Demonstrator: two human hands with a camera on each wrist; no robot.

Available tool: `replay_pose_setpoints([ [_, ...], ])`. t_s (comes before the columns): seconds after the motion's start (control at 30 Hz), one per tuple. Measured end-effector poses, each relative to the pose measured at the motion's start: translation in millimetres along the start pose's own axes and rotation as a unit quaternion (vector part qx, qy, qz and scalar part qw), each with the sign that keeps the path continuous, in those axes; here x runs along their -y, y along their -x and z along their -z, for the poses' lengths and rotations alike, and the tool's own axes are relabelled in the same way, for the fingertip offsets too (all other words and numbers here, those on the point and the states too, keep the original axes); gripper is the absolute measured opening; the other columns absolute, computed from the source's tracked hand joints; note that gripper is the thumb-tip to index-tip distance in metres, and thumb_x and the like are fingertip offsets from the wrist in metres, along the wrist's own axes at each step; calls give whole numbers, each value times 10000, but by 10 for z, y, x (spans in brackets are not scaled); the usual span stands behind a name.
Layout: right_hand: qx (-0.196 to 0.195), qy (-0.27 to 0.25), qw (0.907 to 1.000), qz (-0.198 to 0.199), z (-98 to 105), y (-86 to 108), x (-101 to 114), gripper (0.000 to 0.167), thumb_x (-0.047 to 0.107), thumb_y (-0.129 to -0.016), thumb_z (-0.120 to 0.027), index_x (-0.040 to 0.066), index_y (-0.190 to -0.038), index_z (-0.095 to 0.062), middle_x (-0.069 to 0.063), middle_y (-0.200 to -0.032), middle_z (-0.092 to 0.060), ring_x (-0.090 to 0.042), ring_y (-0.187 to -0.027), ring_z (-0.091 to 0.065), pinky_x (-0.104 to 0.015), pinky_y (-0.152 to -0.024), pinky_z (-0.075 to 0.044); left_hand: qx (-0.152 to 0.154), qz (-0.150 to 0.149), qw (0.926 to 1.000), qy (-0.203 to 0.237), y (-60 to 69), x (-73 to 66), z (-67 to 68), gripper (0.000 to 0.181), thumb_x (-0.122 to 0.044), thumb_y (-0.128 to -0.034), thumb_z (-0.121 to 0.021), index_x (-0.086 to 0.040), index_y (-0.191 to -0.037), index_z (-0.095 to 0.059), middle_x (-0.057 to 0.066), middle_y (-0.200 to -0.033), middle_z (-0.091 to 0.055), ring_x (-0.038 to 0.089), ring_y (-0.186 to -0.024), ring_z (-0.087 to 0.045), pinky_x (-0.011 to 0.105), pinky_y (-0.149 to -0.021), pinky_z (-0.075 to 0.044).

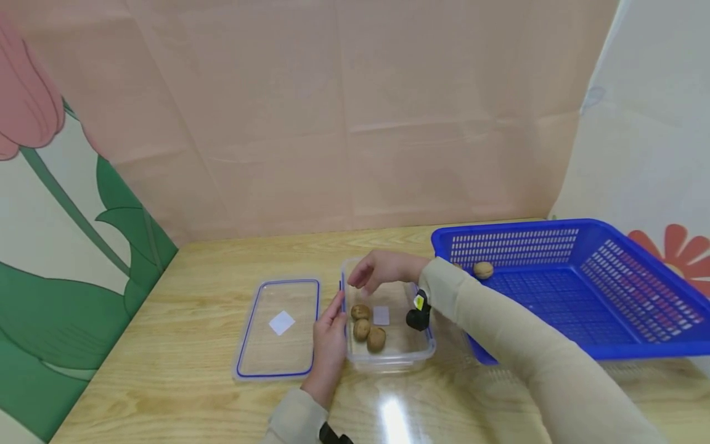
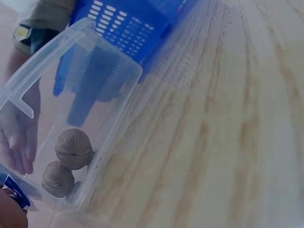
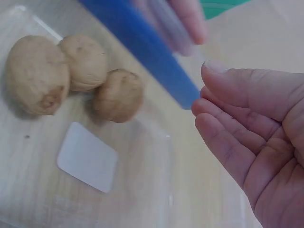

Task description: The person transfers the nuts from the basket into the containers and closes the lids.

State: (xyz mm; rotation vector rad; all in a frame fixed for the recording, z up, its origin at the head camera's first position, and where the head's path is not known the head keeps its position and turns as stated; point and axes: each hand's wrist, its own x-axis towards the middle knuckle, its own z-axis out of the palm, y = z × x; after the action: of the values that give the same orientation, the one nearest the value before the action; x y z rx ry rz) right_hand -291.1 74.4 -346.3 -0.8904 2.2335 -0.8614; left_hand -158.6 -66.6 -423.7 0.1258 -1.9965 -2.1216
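Three walnuts (image 1: 361, 330) lie in the left part of a clear plastic container (image 1: 407, 356), near a white square label (image 1: 381, 316). The left hand (image 1: 330, 345) touches the container's left side, its fingers extended along the outside by a blue strip (image 3: 142, 47). Over the back part of the container is the right hand (image 1: 383, 269), with fingers loosely bent and nothing held. The right wrist view shows a gap between the thumb and fingers of the right hand (image 3: 251, 114). Two walnuts (image 2: 73, 148) show through the container wall in the left wrist view.
A clear lid (image 1: 277, 345) with a blue seal and a white label lies left of the container. On the right stands a blue perforated basket (image 1: 554, 314), with a walnut (image 1: 483, 270) near its left side and another partly hidden. Cloth hangs behind the wooden table.
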Motion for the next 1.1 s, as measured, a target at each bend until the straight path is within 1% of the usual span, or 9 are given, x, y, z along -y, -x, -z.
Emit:
replay_pose_setpoints([
  [0.1,-158,-215,9996,43,71,84,-2,388,65,-806,-680,19,-1185,-609,-163,-1197,-611,-208,-1062,-596,-315,-900,-520,-1,-22,10000,-34,-4,9,1,432,18,-902,-420,-10,-1332,-463,114,-1406,-433,281,-1344,-323,430,-1126,-252],
  [0.27,-449,-612,9971,48,203,242,-28,414,91,-804,-691,42,-1205,-601,-128,-1197,-619,-265,-1113,-575,-324,-919,-511,-12,29,10000,-62,-8,8,-2,433,11,-905,-422,-25,-1334,-466,99,-1408,-435,269,-1346,-322,418,-1126,-253],
  [0.4,-624,-815,9946,161,311,356,-95,438,84,-817,-674,-5,-1232,-568,-142,-1208,-612,-289,-1140,-558,-357,-966,-480,-20,144,9999,-56,-8,8,-1,431,6,-911,-424,-45,-1336,-470,80,-1413,-431,257,-1350,-316,410,-1128,-251],
  [0.53,-748,-939,9927,139,412,464,-165,440,90,-832,-651,-18,-1246,-548,-161,-1238,-590,-329,-1182,-519,-402,-1030,-419,-40,170,9998,-56,-4,6,-1,435,11,-906,-431,-56,-1333,-474,76,-1416,-427,264,-1352,-313,411,-1127,-246],
  [0.63,-909,-1052,9903,77,475,551,-198,444,83,-832,-647,-20,-1251,-540,-166,-1249,-580,-339,-1194,-504,-421,-1042,-401,-59,181,9998,-63,-1,-2,-1,438,6,-904,-435,-64,-1335,-475,70,-1419,-424,261,-1353,-309,409,-1129,-242],
  [0.83,-1176,-1317,9842,155,584,733,-281,479,53,-834,-636,-72,-1274,-493,-209,-1275,-547,-347,-1207,-489,-418,-1045,-396,-50,178,9998,-20,-1,-6,0,436,2,-908,-431,-54,-1339,-467,72,-1420,-422,257,-1356,-304,406,-1133,-237],
  [0.93,-1301,-1304,9828,130,635,842,-327,494,88,-841,-641,-64,-1285,-486,-199,-1282,-544,-299,-1184,-519,-373,-1036,-408,-42,175,9998,-42,3,0,2,434,-1,-910,-430,-54,-1339,-469,72,-1419,-423,256,-1356,-304,408,-1134,-236],
  [1.03,-1448,-1306,9807,163,682,947,-389,499,89,-843,-640,-79,-1284,-478,-206,-1275,-548,-183,-1109,-575,-293,-986,-449,-25,184,9998,-49,11,2,3,434,-5,-911,-428,-58,-1341,-467,70,-1422,-420,258,-1358,-301,413,-1134,-234],
  [1.1,-1582,-1315,9785,136,708,1016,-431,491,80,-840,-641,-79,-1278,-485,-182,-1252,-573,-98,-1049,-595,-228,-934,-470,-21,175,9998,-43,18,-2,6,435,-4,-911,-428,-54,-1341,-466,74,-1423,-419,261,-1358,-300,414,-1134,-234],
])
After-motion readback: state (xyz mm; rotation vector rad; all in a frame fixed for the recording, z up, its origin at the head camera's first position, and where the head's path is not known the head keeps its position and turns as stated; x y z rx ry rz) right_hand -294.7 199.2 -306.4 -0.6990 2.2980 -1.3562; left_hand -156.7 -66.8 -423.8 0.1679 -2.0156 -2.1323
